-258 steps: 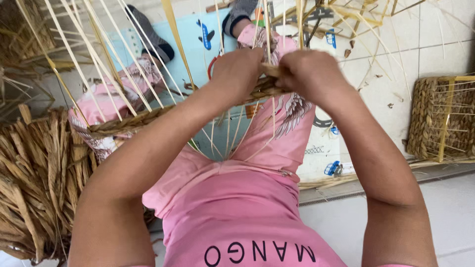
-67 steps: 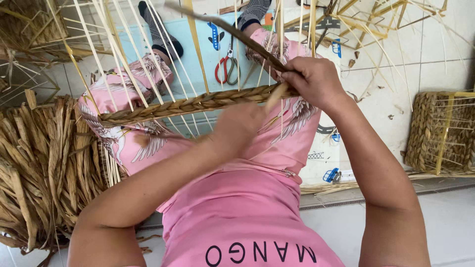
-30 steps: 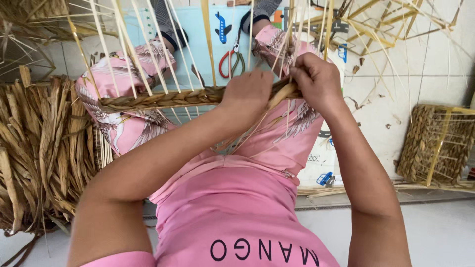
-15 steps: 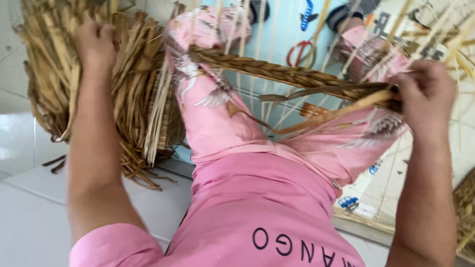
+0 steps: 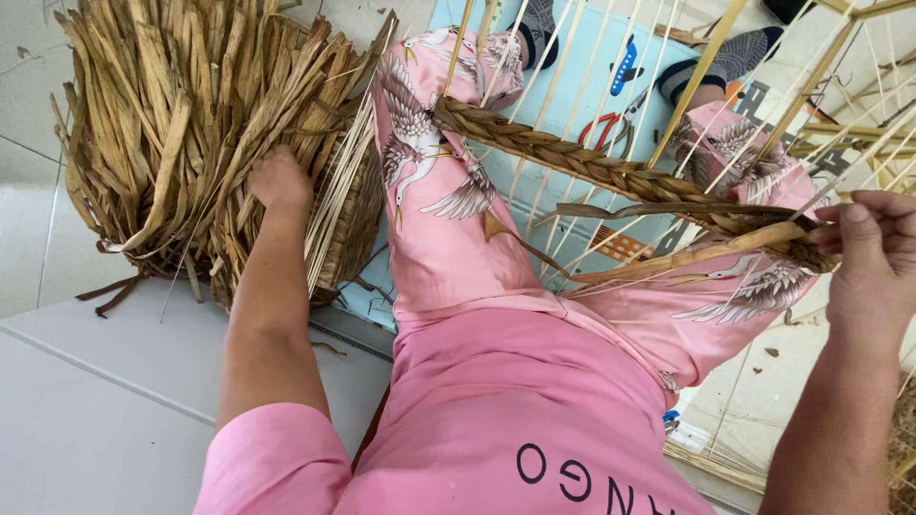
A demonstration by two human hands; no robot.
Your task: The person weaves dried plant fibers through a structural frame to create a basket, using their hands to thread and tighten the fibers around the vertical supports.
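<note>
Head view shows the left hand (image 5: 279, 178) now gone from the braided band (image 5: 611, 176) into the dried leaf bundle (image 5: 191, 124), fingers hidden, while the right hand (image 5: 873, 262) stays pinched on the braid's working end, so new material is needed.

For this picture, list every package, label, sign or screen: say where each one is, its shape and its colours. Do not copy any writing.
No packages, signs or screens show.
Printed mat: under the legs, light blue, flat, with small coloured pictures and large letters.
Pink shirt: bottom edge, dark curved lettering across it.
</note>
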